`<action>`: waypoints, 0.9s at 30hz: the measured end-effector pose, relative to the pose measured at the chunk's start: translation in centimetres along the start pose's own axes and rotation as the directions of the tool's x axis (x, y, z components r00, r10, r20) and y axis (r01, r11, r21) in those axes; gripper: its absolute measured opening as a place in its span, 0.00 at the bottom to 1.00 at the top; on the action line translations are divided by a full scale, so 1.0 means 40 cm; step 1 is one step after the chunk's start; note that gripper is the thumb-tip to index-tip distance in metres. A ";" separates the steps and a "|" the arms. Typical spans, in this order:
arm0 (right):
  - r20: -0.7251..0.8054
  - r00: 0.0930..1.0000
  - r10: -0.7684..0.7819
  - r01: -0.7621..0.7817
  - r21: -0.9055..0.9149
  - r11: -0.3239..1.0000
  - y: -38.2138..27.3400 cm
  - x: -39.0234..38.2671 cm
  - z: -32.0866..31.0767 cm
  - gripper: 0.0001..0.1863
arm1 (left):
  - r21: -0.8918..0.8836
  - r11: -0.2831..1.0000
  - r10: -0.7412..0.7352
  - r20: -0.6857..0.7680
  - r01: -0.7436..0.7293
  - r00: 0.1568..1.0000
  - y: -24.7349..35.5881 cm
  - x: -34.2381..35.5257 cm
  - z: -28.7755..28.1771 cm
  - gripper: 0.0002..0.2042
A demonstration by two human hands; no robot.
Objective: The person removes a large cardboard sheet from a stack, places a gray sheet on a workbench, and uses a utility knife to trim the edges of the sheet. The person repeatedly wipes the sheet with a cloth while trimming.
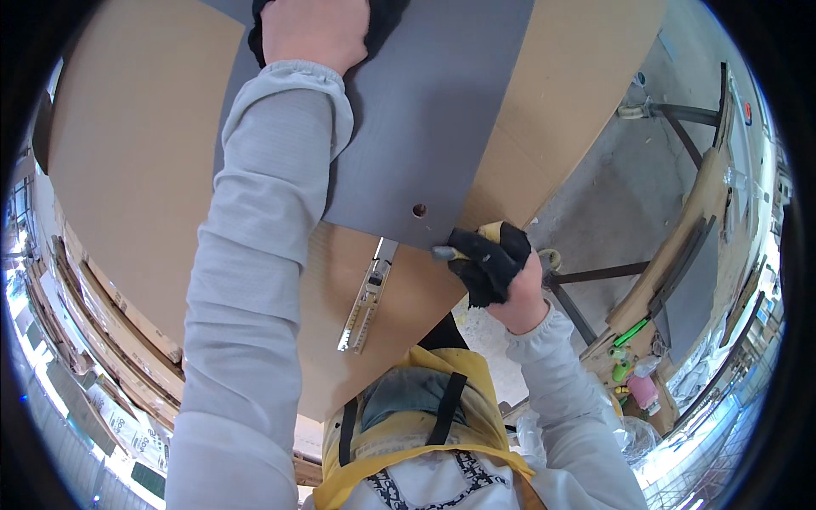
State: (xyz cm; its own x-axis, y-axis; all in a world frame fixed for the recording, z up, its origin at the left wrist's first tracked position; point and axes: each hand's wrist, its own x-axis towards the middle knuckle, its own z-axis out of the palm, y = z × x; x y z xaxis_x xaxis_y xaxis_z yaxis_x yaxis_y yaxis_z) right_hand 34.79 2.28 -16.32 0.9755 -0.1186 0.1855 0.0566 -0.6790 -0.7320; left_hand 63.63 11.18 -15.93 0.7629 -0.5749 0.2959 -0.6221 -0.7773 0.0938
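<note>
A wide cardboard sheet (127, 153) fills ten o'clock, the grey panel (425, 110) lying on it. Left hand (314, 30) presses flat at twelve. Right hand (497, 263), gloved, grips a yellow-handled cutter (459, 248) at the panel's edge; a metal ruler (367, 302) pokes out below.

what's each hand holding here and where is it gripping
The right hand grips a yellow-handled tool by its handle, tip at the grey board's edge. The left hand presses flat on the board's far end, holding nothing.
</note>
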 end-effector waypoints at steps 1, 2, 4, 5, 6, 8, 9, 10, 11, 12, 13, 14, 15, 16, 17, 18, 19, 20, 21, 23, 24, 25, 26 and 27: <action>-0.005 1.000 0.013 -0.013 0.000 1.000 0.011 0.002 0.003 0.21 | -0.002 1.000 0.004 -0.003 -0.004 1.000 -0.003 0.001 -0.002 0.09; -0.010 1.000 0.026 -0.026 0.000 1.000 0.021 0.005 0.004 0.21 | 0.022 1.000 0.005 0.025 -0.005 1.000 -0.004 0.002 -0.007 0.10; -0.031 0.999 0.032 -0.032 -0.008 0.999 0.025 0.014 -0.010 0.21 | 0.068 0.998 0.006 0.082 -0.012 0.997 0.001 0.001 -0.019 0.11; -0.025 1.000 0.010 -0.011 -0.024 1.000 0.021 0.016 -0.011 0.21 | 0.044 0.999 0.006 0.037 -0.007 0.999 0.005 -0.002 -0.022 0.11; -0.019 1.000 -0.012 0.011 -0.038 0.999 0.017 0.019 -0.012 0.21 | 0.021 1.000 0.004 -0.008 -0.004 1.000 0.009 -0.005 -0.027 0.11; -0.015 1.000 -0.024 0.024 0.020 0.999 0.015 0.031 -0.006 0.20 | -0.004 1.000 -0.011 -0.033 0.011 0.999 0.022 -0.011 -0.037 0.11; -0.021 1.000 -0.024 0.024 -0.005 1.000 0.035 0.031 -0.006 0.20 | -0.001 1.000 -0.023 -0.014 0.023 1.000 0.028 -0.010 -0.045 0.10; -0.029 0.999 -0.024 0.023 -0.031 0.999 0.046 0.032 -0.008 0.20 | 0.002 0.999 -0.032 0.003 0.032 0.999 0.032 -0.008 -0.047 0.10; -0.050 0.993 0.107 -0.106 0.015 0.994 0.040 0.036 -0.021 0.19 | 0.014 0.999 -0.039 0.028 0.038 0.999 0.025 -0.006 -0.034 0.10; -0.032 0.998 0.060 -0.060 -0.013 0.998 0.034 0.037 -0.026 0.19 | 0.026 0.999 -0.044 0.053 0.043 0.998 0.011 -0.002 -0.014 0.10; -0.012 1.000 0.015 -0.016 -0.041 0.999 0.028 0.037 -0.027 0.18 | 0.037 0.998 -0.050 0.078 0.047 0.996 0.006 0.000 -0.004 0.10; 0.009 1.000 -0.028 0.028 -0.070 0.997 0.025 0.037 -0.025 0.18 | 0.010 0.999 -0.048 0.066 0.047 0.997 0.003 0.000 0.006 0.10; 0.032 0.997 -0.068 0.068 0.016 0.998 0.021 0.038 -0.018 0.18 | -0.016 0.999 -0.045 0.056 0.046 0.997 0.011 0.001 0.001 0.10; 0.036 0.997 -0.073 0.074 -0.014 0.997 0.028 0.046 -0.023 0.18 | -0.026 0.998 -0.050 0.041 0.051 0.998 0.007 0.002 -0.016 0.11; 0.040 0.996 -0.078 0.079 -0.043 0.996 0.039 0.054 -0.031 0.18 | -0.037 0.998 -0.055 0.026 0.056 0.998 0.005 0.004 -0.028 0.11; 0.043 0.996 -0.082 0.085 -0.072 0.994 0.044 0.060 -0.036 0.19 | -0.006 0.998 -0.060 0.050 0.060 0.997 0.003 0.006 -0.036 0.11; 0.045 0.996 -0.081 0.084 -0.057 0.995 0.042 0.059 -0.039 0.19 | 0.010 0.998 -0.058 0.076 0.058 0.995 0.008 0.008 -0.031 0.12; 0.046 0.996 -0.081 0.083 -0.040 0.996 0.036 0.059 -0.042 0.19 | 0.026 0.998 -0.058 0.101 0.055 0.993 0.013 0.010 -0.028 0.12; 0.048 0.996 -0.082 0.083 -0.023 0.996 0.028 0.060 -0.044 0.19 | 0.005 0.999 -0.042 0.073 0.042 0.996 0.015 0.008 -0.031 0.13; 0.076 0.994 -0.076 0.074 0.030 0.997 0.020 0.065 -0.031 0.19 | -0.014 1.000 -0.026 0.036 0.027 0.999 0.013 0.005 -0.040 0.14; 0.057 0.998 0.008 -0.010 0.034 0.999 0.034 0.055 -0.034 0.19 | -0.035 0.999 -0.017 0.030 0.018 0.999 0.023 0.006 -0.032 0.15; 0.040 0.996 0.075 -0.077 0.061 0.995 0.052 0.056 -0.029 0.19 | -0.012 0.999 -0.029 0.041 0.029 0.999 0.019 0.007 -0.026 0.15; 0.012 0.997 0.082 -0.083 0.043 0.996 0.065 0.062 -0.040 0.19 | 0.010 0.999 -0.041 0.052 0.041 0.998 0.018 0.008 -0.023 0.16; -0.013 0.996 0.089 -0.089 0.023 0.996 0.072 0.074 -0.053 0.19 | -0.001 0.999 -0.042 0.041 0.043 0.998 0.019 0.006 -0.023 0.17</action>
State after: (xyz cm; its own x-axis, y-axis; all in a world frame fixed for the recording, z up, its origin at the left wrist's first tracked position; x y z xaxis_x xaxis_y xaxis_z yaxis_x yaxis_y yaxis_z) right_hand 37.39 -1.56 -16.50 0.9737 -0.1882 0.1285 -0.0250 -0.6487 -0.7606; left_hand 63.18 10.69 -14.89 0.7951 -0.5512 0.2528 -0.5893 -0.8008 0.1072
